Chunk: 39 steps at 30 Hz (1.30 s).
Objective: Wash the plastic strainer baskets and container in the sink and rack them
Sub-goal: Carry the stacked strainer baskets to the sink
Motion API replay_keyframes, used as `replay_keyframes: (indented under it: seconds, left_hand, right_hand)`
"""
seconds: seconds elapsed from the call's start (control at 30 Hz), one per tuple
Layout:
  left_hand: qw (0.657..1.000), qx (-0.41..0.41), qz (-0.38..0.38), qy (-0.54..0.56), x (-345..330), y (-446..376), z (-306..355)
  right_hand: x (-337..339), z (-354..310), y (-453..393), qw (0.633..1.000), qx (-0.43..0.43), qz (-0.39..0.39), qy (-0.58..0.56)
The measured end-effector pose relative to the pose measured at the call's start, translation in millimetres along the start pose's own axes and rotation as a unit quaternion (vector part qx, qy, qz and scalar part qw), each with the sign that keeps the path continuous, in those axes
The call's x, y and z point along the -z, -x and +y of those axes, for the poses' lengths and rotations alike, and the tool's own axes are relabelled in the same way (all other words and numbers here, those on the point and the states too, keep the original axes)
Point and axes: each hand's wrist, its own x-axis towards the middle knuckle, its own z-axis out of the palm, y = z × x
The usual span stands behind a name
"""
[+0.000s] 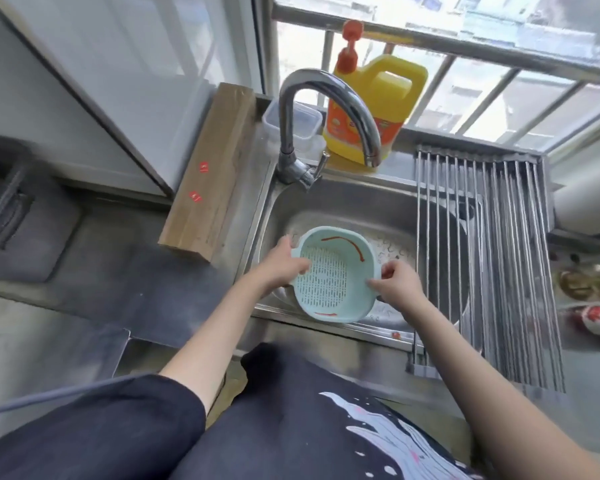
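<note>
A pale blue plastic strainer basket (329,275) with a slotted bottom and red smears on its inner wall is held over the steel sink (357,202). My left hand (284,261) grips its left rim, fingers inside the basket. My right hand (397,280) holds the right rim. A clear plastic container (303,124) stands behind the faucet (326,123) on the sink's back ledge. The roll-up steel drying rack (489,258) lies across the right part of the sink and has nothing on it.
A yellow dish-soap jug (371,109) with an orange pump stands on the window ledge behind the faucet. A wooden block (208,171) lies left of the sink. Packaged items (593,299) sit on the counter right of the rack.
</note>
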Motion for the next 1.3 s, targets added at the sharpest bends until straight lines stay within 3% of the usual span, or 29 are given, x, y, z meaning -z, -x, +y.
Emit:
replay_keyframes:
  seconds: [0.37,0.6,0.7,0.77,1.3]
  left_hand:
    - [0.998,0.002,0.004,0.055,15.3,-7.4,-28.2]
    - [0.998,-0.048,-0.024,0.044,23.3,-10.7,-32.9]
    - [0.985,-0.062,-0.067,0.143,22.6,-9.7,-35.6]
    - [0.973,-0.035,-0.050,0.221,21.8,-11.8,-39.1]
    - [0.985,-0.134,-0.034,0.104,15.0,-17.7,-31.0]
  right_hand:
    - [-10.6,-5.0,-10.5,0.998,0.012,-0.054,-0.020]
    - [-16.4,-8.9,-10.1,0.995,0.007,-0.080,-0.061]
    - [-20.4,-4.1,-10.7,0.995,0.005,-0.069,-0.075]
    - [-21.0,-2.8,-10.8,0.994,0.004,-0.071,-0.085]
    - [-32.7,20.7,-19.3,0.970,-0.108,-0.103,-0.192]
